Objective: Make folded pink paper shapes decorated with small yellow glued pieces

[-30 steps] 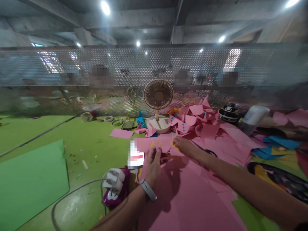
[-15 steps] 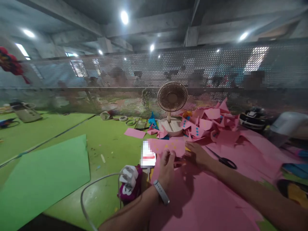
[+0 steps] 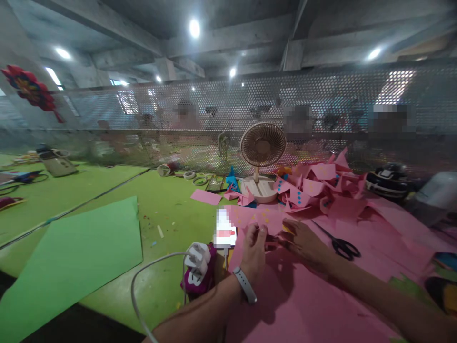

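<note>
My left hand [image 3: 254, 248], with a grey watch band on the wrist, pinches the near edge of a pink paper piece with yellow dots [image 3: 257, 216]. My right hand [image 3: 303, 239] reaches in from the right and is closed on the same piece at its right side. Both hands rest over a large pink paper sheet [image 3: 303, 300] that covers the table in front of me. Black-handled scissors [image 3: 341, 245] lie on the pink paper just right of my right hand.
A small fan [image 3: 262, 159] stands behind a heap of folded pink paper pieces [image 3: 317, 183]. A white plug and cable [image 3: 195, 255] sit left of my left hand. A green sheet [image 3: 74, 250] lies on the green table. A perforated screen [image 3: 228, 119] separates other people.
The camera view has swung left and down. My right hand drew back from the far edge of the dotted piece to meet my left hand, and both now grip it.
</note>
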`<control>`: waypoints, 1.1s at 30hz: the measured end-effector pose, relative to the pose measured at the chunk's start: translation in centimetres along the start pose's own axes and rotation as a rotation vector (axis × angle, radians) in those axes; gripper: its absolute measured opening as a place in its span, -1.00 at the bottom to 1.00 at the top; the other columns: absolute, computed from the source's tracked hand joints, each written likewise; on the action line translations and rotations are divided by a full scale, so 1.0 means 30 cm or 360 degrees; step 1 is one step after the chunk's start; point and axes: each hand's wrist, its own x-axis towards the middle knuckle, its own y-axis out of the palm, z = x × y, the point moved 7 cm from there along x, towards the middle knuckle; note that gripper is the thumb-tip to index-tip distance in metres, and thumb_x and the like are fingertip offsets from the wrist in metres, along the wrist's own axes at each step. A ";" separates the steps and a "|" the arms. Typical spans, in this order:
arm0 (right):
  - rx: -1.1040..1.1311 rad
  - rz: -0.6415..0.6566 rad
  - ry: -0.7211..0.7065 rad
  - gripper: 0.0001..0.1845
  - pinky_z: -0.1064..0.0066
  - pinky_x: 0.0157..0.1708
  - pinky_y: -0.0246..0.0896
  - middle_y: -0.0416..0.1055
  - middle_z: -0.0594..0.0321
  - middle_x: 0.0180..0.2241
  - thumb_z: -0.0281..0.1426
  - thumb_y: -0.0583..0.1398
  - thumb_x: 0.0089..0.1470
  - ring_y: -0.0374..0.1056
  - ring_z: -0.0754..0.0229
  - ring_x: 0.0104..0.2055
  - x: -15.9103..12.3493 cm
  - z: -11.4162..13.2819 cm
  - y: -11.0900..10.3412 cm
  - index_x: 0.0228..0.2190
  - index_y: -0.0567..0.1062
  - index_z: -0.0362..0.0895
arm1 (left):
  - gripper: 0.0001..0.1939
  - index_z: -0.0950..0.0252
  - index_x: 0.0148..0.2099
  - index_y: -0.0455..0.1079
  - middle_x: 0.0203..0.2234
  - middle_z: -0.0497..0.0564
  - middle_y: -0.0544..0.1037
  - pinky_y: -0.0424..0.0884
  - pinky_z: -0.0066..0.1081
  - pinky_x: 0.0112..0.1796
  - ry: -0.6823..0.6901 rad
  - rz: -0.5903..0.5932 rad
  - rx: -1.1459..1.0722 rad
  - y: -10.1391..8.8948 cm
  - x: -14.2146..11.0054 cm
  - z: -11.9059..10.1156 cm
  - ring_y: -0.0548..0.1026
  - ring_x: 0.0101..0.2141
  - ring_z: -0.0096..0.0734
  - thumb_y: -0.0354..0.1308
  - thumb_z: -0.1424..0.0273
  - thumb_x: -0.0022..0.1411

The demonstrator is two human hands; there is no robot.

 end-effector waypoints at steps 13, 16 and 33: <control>0.0089 0.0047 -0.0157 -0.67 -0.01 0.00 0.08 0.29 0.01 0.02 -0.36 0.07 0.09 0.07 0.00 0.14 -0.064 0.084 -0.075 -0.07 0.38 -0.04 | -0.71 0.24 -0.33 0.27 -0.49 -0.09 0.43 0.40 -0.42 -0.45 -0.0169 0.0054 0.0042 0.008 -0.006 0.026 0.49 -0.46 -0.40 0.14 0.13 0.03; 0.0081 0.0065 -0.0161 -0.63 -0.03 0.01 0.06 0.27 0.01 0.04 -0.38 0.12 0.03 0.04 -0.03 0.16 -0.077 0.091 -0.082 -0.07 0.37 -0.05 | -0.70 0.25 -0.32 0.26 -0.50 -0.08 0.42 0.41 -0.40 -0.45 -0.0159 0.0071 0.0043 0.009 -0.005 0.026 0.49 -0.47 -0.39 0.13 0.13 0.04; 0.0095 0.0137 -0.0257 -0.60 0.00 0.06 -0.02 0.29 0.06 0.02 -0.37 0.15 0.02 -0.02 -0.04 0.19 -0.093 0.130 -0.100 -0.05 0.36 -0.02 | -0.73 0.25 -0.35 0.25 -0.51 -0.11 0.41 0.40 -0.44 -0.47 -0.0161 0.0069 0.0045 0.014 -0.006 0.022 0.48 -0.51 -0.43 0.14 0.16 0.05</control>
